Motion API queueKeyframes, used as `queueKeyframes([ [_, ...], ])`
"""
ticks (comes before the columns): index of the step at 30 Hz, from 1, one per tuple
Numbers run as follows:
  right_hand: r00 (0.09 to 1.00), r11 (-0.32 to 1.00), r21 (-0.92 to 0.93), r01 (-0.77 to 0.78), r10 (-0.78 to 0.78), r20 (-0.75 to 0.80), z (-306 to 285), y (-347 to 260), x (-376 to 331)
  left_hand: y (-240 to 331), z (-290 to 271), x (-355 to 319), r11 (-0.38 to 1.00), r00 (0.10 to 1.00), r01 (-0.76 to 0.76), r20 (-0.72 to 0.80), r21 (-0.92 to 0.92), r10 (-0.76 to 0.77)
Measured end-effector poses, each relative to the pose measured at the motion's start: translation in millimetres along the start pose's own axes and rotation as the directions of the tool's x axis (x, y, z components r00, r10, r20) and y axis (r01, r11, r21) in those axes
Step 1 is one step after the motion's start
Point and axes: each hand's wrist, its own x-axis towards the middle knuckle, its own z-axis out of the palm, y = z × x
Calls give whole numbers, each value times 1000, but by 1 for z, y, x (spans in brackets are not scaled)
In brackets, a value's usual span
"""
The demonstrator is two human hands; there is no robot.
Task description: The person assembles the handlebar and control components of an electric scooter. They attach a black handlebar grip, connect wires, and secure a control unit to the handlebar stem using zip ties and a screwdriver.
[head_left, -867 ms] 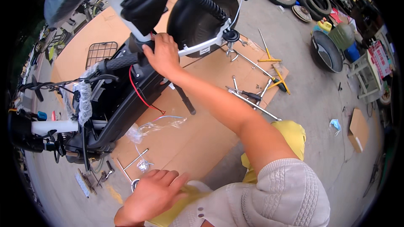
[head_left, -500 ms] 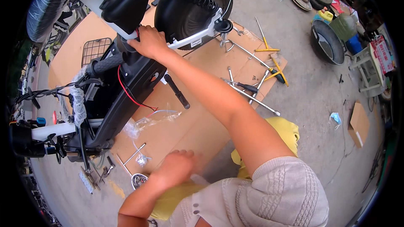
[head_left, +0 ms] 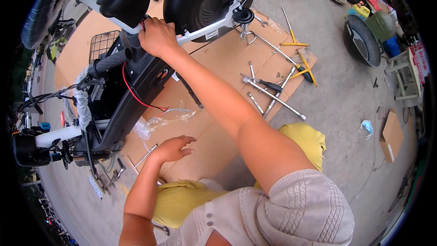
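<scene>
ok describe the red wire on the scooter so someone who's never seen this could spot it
Start at the black scooter lying on the cardboard sheet. Just below the right hand gripping its white frame bar, a thin red wire loops down across the dark body panel. It is the only red line there.

Both forearms bare, no gloves, no watch, no rings visible on the right hand or left hand. Short sleeve just above the right elbow: beige-grey cable-knit top with ribbed texture, two small round buttons near the front. Yellow trousers below the left forearm and beside the right elbow.
</scene>
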Motion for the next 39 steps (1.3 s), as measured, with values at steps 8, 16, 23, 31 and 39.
queueKeyframes([
  [8,999,1000,24,-11,10,40,-4,-3,-2,-2,0,-2,1000,1000,16,-26,4,-16],
  [16,998,1000,22,-11,9,56,-6,-1,-1,3,-2,-7,999,999,20,-37,-47,-22],
  [23,1000,999,-40,-5,5,15,-1,7,2,4,-3,-6,997,998,-7,-61,-75,2],
  [31,990,1000,-20,-22,25,138,-13,-10,5,-2,4,-20,996,996,-12,-92,92,20],
  [39,982,993,73,89,-100,160,-8,9,4,15,6,-23,984,994,4,-111,177,16],
])
